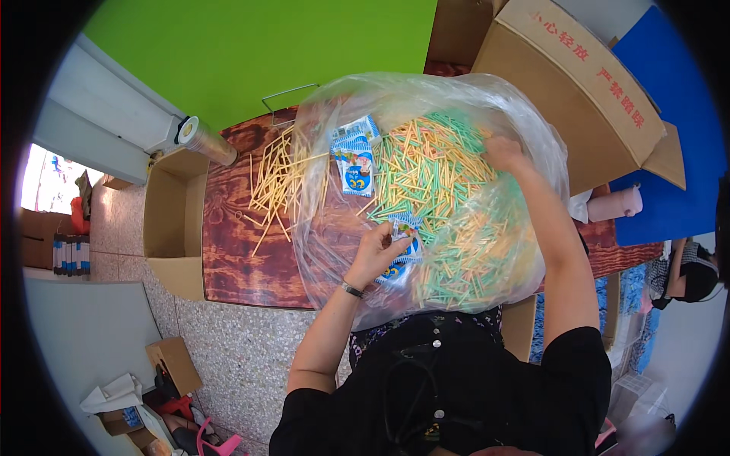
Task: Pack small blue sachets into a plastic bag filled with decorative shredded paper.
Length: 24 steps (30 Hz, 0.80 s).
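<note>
A large clear plastic bag [547, 137] lies spread on the table, full of thin green, yellow and orange sticks [433, 167]. My left hand [374, 254] is at the bag's near side, its thumb and fingers closed on a small blue and white packet [409, 249]. Another such packet lies partly under that hand. At the far right of the pile, my right hand [505, 154] reaches in with its fingers drawn together among the sticks; its fingertips are partly hidden. More blue and white packets [354, 169] lie overlapping left of the pile.
Loose yellow sticks [277, 186] lie scattered on the red-brown wooden table [236, 273]. Cardboard boxes stand at the left [175, 205] and far right [563, 83]. A clear cup [205, 140] is at the far left, a pink bottle [617, 204] at the right.
</note>
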Tool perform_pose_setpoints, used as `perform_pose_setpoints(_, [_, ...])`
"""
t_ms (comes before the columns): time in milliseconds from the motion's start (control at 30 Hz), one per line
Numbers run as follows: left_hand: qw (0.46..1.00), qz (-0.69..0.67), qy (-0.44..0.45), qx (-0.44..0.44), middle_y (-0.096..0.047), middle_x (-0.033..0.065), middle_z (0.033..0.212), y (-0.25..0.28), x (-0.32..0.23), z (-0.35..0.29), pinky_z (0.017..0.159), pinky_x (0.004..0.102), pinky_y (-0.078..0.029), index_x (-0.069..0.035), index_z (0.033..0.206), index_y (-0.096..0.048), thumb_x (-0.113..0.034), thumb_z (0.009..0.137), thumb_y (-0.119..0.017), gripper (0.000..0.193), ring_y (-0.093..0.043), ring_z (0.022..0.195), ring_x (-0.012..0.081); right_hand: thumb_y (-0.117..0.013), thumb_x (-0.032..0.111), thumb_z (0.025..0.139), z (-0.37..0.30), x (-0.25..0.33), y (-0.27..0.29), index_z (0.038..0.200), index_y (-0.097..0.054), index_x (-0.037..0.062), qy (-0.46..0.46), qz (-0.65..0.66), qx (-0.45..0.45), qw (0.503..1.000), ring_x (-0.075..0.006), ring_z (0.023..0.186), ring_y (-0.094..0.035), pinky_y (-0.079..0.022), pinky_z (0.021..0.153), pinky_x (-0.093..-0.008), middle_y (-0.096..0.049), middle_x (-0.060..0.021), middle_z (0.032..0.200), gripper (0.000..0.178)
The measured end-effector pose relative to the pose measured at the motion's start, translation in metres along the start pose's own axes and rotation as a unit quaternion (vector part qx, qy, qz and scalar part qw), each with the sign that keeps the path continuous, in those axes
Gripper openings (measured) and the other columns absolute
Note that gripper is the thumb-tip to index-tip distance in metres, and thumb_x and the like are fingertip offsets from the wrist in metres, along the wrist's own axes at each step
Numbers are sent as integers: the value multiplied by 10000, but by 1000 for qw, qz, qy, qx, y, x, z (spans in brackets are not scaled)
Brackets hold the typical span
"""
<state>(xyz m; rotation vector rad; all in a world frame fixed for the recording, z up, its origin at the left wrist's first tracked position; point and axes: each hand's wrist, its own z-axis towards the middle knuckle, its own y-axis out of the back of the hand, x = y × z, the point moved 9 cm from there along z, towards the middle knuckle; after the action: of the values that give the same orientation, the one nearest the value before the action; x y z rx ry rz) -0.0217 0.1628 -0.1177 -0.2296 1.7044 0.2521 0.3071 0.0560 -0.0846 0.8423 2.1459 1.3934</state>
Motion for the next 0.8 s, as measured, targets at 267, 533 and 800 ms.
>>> perform_pose_setpoints(267, [1000, -26, -1, 1, -662, 3, 936, -1, -5, 0, 694, 205, -484, 1, 1071, -621, -76, 903, -644, 186, -582, 807, 31, -521, 219, 940, -17, -11, 22, 1168, -524, -21, 126, 73, -198, 969, -341, 988, -624, -489, 850, -457, -642, -211, 1019, 331])
perform_pose_setpoints(533, [999, -43, -10, -9, -664, 5, 935, 1, -10, -4, 696, 203, -488, 2, 1057, -618, -85, 903, -646, 179, -585, 806, 30, -525, 244, 991, -45, 5, 11, 1157, -526, 37, 85, 785, 51, 611, -102, 701, -506, -447, 630, -255, -533, 18, 821, 266])
perform_pose_setpoints(800, [1000, 8, -20, -14, -634, -24, 885, 3, 2, 2, 656, 195, -461, -5, 1068, -620, -92, 903, -650, 189, -544, 760, 14, -527, 205, 985, -64, 48, 11, 1263, -497, 16, 150, 814, 115, 548, -106, 748, -538, -474, 655, -259, -562, 3, 885, 337])
